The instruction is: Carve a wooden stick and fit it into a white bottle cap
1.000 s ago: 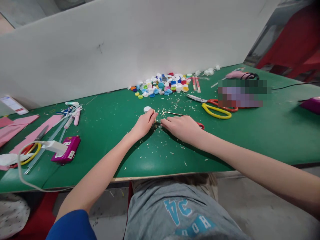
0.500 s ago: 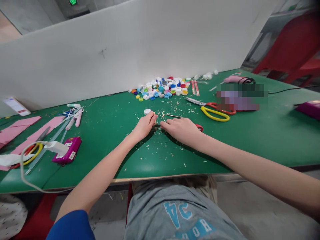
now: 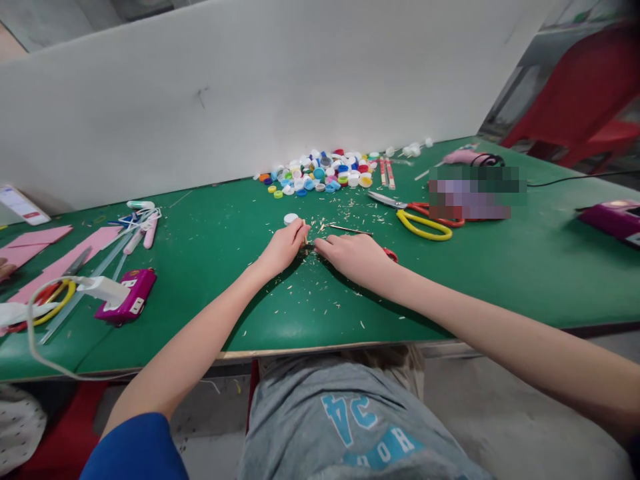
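Observation:
My left hand [image 3: 287,248] is closed in a pinch around a thin pale wooden stick [image 3: 304,230], only a short piece of which shows. A dark narrow blade [image 3: 309,247] bridges the small gap to my right hand [image 3: 353,257], whose fingers are closed over it. A red handle loop [image 3: 391,255] sticks out beside the right wrist, so the tool looks like scissors, mostly hidden by the hand. Behind that hand lies a thin metal rod or blade [image 3: 350,229]; whether it joins the tool I cannot tell. Pale shavings [image 3: 320,283] lie scattered around both hands.
Just beyond the left hand sits a white cap [image 3: 293,219]. Farther back are a heap of coloured bottle caps [image 3: 320,173] and large scissors [image 3: 425,223]. At left are a purple power strip [image 3: 131,297], pink sheets [image 3: 65,267] and another person's fingers [image 3: 6,269].
The camera view has shifted slightly, moving the scene a little left and up. My hands keep nearly the same grip. Another person's fingers have come in at the left edge.

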{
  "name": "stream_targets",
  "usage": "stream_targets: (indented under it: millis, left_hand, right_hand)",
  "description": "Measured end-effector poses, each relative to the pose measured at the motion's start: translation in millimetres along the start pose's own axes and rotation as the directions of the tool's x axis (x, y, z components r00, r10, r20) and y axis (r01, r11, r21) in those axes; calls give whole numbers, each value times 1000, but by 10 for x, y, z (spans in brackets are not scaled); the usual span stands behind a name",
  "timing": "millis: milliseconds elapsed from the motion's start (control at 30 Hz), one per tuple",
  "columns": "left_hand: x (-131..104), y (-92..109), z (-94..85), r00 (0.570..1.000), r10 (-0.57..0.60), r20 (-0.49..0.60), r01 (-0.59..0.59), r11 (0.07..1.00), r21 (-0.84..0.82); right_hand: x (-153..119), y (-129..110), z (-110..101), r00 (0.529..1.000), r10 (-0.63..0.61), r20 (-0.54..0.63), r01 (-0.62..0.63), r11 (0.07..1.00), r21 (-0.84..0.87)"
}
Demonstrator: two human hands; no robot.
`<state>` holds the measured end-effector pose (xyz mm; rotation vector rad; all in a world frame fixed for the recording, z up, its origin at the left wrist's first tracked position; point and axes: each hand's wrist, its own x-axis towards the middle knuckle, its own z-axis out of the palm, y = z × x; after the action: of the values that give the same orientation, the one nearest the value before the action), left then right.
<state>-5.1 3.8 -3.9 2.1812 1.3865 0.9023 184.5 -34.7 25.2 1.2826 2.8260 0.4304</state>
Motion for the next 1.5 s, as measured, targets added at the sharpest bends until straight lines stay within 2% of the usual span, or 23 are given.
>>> stream_targets:
  millis: [433, 767, 1100, 1500]
  left_hand:
    - [-1, -9, -25, 1000, 16, -13, -15, 999, 38]
    - [3, 21, -37, 1000, 0, 6, 0, 1000, 26]
    - [7, 12, -27, 1000, 14, 11, -14, 1000, 8]
    - [9, 3, -26, 1000, 29, 2, -29, 999, 31]
  right_hand:
    - [31, -7, -15, 999, 25, 29, -26, 999, 34]
    - [30, 11, -24, 1000, 15, 8, -16, 999, 40]
    - [2, 35, 2, 998, 56, -12, -55, 997, 61]
    - [44, -3, 2, 998, 58, 22, -60, 996, 61]
